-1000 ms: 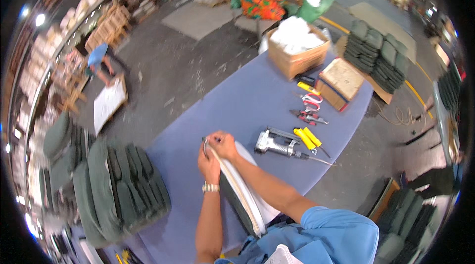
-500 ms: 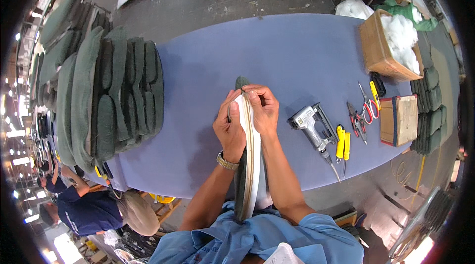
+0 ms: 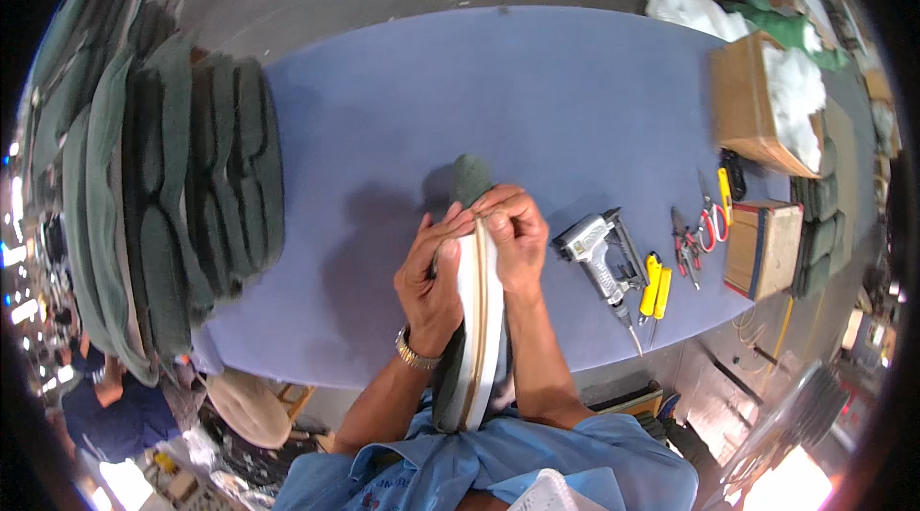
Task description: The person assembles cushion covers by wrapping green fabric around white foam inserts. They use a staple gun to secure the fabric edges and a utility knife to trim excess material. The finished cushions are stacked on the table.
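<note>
Standing on its edge against my blue shirt is an upholstered pad [image 3: 477,339] with a tan board edge, white layers beside it and dark green fabric. My left hand [image 3: 431,273] grips its left side near the far end, thumb on the white layer. Closed on the far right side, my right hand [image 3: 518,238] pinches at the rim, its fingertips close to the left ones. The green rounded tip of the pad shows beyond both hands. What the fingertips pinch exactly is hidden. A staple gun [image 3: 604,252] lies on the table to the right of my right hand.
The blue table [image 3: 383,70] carries tall stacks of green pads [image 3: 182,185] at left. At right are yellow-handled tools [image 3: 655,286], pliers [image 3: 686,248], red-handled scissors [image 3: 713,224], a yellow cutter [image 3: 724,195], a box [image 3: 764,248] and a carton [image 3: 743,109] of white stuffing. Another person [image 3: 120,415] is at lower left.
Both hands have shifted slightly nearer to me along the pad's rim, and more of its green tip shows. The whole view has shifted a little; both hands keep their hold.
</note>
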The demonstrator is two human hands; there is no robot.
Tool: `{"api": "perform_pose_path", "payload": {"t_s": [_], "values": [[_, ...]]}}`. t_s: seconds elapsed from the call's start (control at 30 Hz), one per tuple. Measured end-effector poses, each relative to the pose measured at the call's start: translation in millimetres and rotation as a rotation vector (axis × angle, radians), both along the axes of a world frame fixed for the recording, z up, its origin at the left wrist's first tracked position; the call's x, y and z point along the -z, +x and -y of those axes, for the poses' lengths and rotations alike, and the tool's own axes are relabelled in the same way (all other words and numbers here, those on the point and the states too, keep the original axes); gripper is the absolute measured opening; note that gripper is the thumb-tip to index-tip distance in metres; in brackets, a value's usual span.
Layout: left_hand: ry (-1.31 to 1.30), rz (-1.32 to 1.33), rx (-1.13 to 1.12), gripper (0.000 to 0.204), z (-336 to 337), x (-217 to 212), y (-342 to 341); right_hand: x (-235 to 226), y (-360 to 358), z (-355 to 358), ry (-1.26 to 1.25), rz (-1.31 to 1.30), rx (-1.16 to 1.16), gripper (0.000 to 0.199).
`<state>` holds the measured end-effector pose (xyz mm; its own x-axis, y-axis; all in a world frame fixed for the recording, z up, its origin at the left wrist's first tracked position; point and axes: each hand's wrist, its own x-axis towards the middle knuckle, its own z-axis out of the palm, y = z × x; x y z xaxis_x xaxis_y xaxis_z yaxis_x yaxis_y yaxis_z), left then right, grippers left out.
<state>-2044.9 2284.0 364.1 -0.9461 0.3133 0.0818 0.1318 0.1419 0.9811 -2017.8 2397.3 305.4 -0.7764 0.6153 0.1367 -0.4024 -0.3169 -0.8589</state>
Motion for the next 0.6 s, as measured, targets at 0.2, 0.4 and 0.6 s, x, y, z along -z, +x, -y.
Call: {"api": "perform_pose_path", "payload": {"t_s": [0.2,0.4,0.6], "values": [[-0.018,0.005,0.035,0.043,5.3,10.0,-1.5,3.7,1.7,-1.5,0.013,0.039,-0.103,0.012],[0.392,0.357,0.225,0.054,-22.7,5.0,-55.4,2.1,2.2,-13.4,-0.022,-0.011,-0.091,0.018],[0.127,0.048,0.496,0.05,-42.4,50.8,-92.6,7.8,0.3,-17.0,-0.041,0.017,-0.104,0.019]]}}
